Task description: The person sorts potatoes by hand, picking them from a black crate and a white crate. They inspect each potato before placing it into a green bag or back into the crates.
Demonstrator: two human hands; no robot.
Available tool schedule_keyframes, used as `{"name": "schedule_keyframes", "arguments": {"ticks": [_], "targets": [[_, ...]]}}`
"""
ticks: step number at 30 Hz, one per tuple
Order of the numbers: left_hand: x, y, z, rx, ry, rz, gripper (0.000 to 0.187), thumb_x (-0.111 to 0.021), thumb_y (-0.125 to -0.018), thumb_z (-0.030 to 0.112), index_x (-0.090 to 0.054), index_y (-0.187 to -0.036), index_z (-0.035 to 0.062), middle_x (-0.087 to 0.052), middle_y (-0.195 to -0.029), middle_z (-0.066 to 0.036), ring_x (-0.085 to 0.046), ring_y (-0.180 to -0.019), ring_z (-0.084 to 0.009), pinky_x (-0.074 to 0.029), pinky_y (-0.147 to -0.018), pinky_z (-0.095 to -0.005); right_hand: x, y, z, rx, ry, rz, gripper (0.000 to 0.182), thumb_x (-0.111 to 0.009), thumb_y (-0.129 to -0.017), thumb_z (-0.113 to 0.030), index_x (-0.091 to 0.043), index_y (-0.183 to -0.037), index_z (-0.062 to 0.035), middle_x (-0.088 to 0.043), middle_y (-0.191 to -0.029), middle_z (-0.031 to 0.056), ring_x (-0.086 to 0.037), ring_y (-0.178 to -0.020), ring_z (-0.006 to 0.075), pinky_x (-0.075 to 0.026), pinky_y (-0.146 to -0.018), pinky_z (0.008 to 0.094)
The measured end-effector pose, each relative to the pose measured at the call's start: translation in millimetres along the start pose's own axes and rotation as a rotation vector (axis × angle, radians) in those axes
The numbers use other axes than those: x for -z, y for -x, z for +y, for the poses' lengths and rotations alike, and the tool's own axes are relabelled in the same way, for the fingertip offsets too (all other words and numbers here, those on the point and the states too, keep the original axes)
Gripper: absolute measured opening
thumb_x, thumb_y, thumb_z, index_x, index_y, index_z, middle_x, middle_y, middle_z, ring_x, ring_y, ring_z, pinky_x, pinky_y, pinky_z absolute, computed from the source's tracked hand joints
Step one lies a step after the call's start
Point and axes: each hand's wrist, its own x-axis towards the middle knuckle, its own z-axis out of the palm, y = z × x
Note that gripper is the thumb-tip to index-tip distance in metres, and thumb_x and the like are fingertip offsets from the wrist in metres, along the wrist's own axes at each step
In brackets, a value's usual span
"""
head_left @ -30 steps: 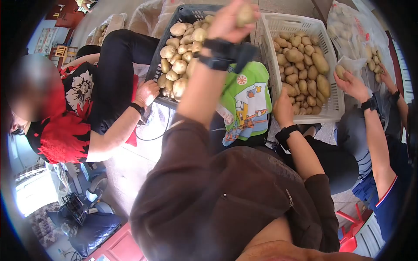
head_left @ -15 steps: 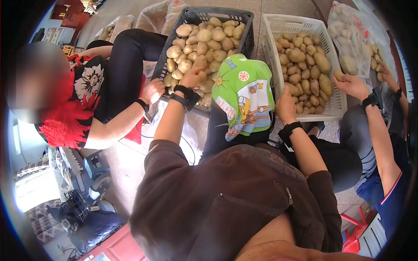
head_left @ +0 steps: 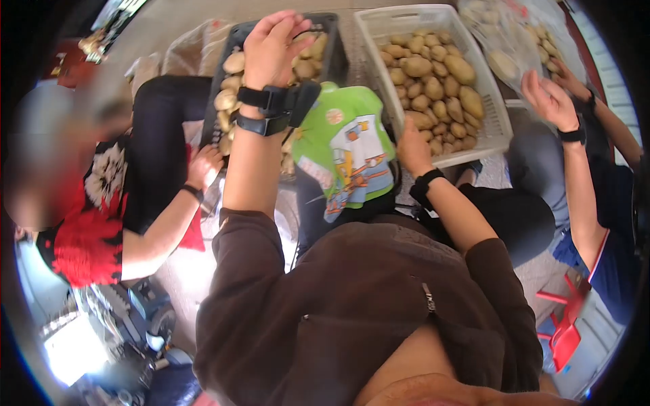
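Note:
My left hand (head_left: pixel 272 51) is raised over the dark crate (head_left: pixel 336 64) of potatoes, its fingers apart and nothing visible in them. At the near left edge of the white crate (head_left: pixel 504 128) is my right hand (head_left: pixel 412 147), close to a long potato (head_left: pixel 421 120); its fingertips are partly hidden, and any grip is unclear. Many potatoes (head_left: pixel 433 88) fill the white crate. A green printed cloth (head_left: pixel 349 145) lies over my leg between the crates.
A co-worker's hand (head_left: pixel 205 166) rests by the dark crate's left side. Another co-worker's open hand (head_left: pixel 550 101) is right of the white crate, near a clear plastic bag (head_left: pixel 497 34). A red stool (head_left: pixel 565 331) stands at lower right.
My left hand has risen from the potatoes in the dark crate. The view has shifted, so the crates appear further left. The right-hand co-worker's hand has opened, with no potato visible in it.

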Motion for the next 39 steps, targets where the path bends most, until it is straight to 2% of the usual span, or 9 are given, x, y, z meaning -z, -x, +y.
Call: {"name": "schedule_keyframes", "arguments": {"ticks": [5,10,12,13,15,16,18,23,39], "targets": [[-103,-15,-59,0.111,0.026,-0.211,0.01,-0.051,-0.082,0.005,-0.053,-0.09,0.0008,-0.059,-0.085,-0.009,-0.058,-0.08,-0.0179,-0.051,-0.065,-0.0327,3,3,-1,0.014,-0.032,0.02,0.048,-0.054,-0.076,-0.016,-0.033,-0.116,-0.0025,-0.054,-0.095,0.0228,-0.055,-0.084,0.0408,-0.044,-0.07,0.0481],[-97,-30,-167,0.349,-0.212,-0.196,0.016,-0.056,-0.076,0.01,-0.052,-0.089,0.0025,-0.058,-0.073,-0.008,-0.057,-0.053,-0.018,-0.049,-0.051,-0.0288,8,-8,-6,0.03,-0.311,-0.035,0.047,-0.059,-0.073,-0.016,-0.038,-0.112,-0.0005,-0.052,-0.102,0.0245,-0.049,-0.099,0.0399,-0.041,-0.081,0.0443],[-105,-26,-150,0.561,-0.044,-0.065,0.025,-0.056,-0.075,0.008,-0.049,-0.099,0.0046,-0.055,-0.08,-0.008,-0.057,-0.067,-0.0175,-0.049,-0.055,-0.0332,-15,-29,24,0.2,-0.573,-0.067,0.047,-0.061,-0.075,-0.024,-0.043,-0.112,-0.0016,-0.054,-0.103,0.0208,-0.051,-0.1,0.0352,-0.039,-0.085,0.0402],[-102,-33,-155,0.494,0.051,-0.142,0.023,-0.054,-0.078,0.009,-0.048,-0.099,0.0043,-0.054,-0.082,-0.007,-0.055,-0.072,-0.0161,-0.049,-0.056,-0.032,15,-43,17,-0.075,-0.512,-0.363,0.041,-0.058,-0.079,-0.031,-0.049,-0.105,-0.0009,-0.058,-0.091,0.0141,-0.056,-0.088,0.0285,-0.044,-0.075,0.0373],[-97,-41,-160,0.453,0.097,-0.112,0.017,-0.052,-0.081,0.011,-0.046,-0.096,0.0041,-0.053,-0.079,-0.005,-0.054,-0.07,-0.0133,-0.046,-0.052,-0.0284,32,-82,37,-0.339,-1.108,-0.601,0.037,-0.052,-0.083,-0.035,-0.054,-0.098,-0.0016,-0.052,-0.072,0.0023,-0.052,-0.056,0.0134,-0.042,-0.047,0.0264],[-96,-44,-155,0.462,0.099,-0.101,0.017,-0.052,-0.082,0.011,-0.046,-0.096,0.0045,-0.053,-0.078,-0.004,-0.054,-0.07,-0.0128,-0.046,-0.052,-0.0279,51,-88,26,-0.37,-0.995,-0.394,0.034,-0.053,-0.083,-0.034,-0.054,-0.094,-0.0018,-0.054,-0.075,0.0018,-0.055,-0.059,0.0131,-0.043,-0.046,0.0269],[-98,-40,-155,0.505,0.11,-0.09,0.015,-0.051,-0.082,0.011,-0.047,-0.095,0.0052,-0.054,-0.077,-0.003,-0.053,-0.069,-0.0118,-0.045,-0.052,-0.0267,2,-146,99,-0.054,-0.573,-0.047,0.034,-0.057,-0.078,-0.023,-0.051,-0.1,0.0018,-0.06,-0.084,0.0153,-0.059,-0.078,0.0317,-0.048,-0.068,0.0353],[-108,-35,-156,0.515,0.036,-0.106,0.014,-0.05,-0.081,0.01,-0.047,-0.094,0.0062,-0.053,-0.075,-0.002,-0.053,-0.067,-0.0097,-0.044,-0.051,-0.0249,23,-166,93,0.04,-0.036,0.115,0.047,-0.054,-0.075,-0.01,-0.039,-0.118,0.0019,-0.047,-0.114,0.0234,-0.045,-0.106,0.039,-0.039,-0.088,0.039],[-117,-39,-163,0.61,0.036,-0.153,0.018,-0.052,-0.081,0.014,-0.046,-0.096,0.0058,-0.052,-0.084,-0.003,-0.053,-0.072,-0.0106,-0.043,-0.052,-0.023,8,-192,93,-0.278,0.091,-0.116,0.06,-0.06,-0.066,-0.012,-0.031,-0.118,-0.0031,-0.043,-0.119,0.0233,-0.045,-0.108,0.0363,-0.04,-0.086,0.0447]]}}
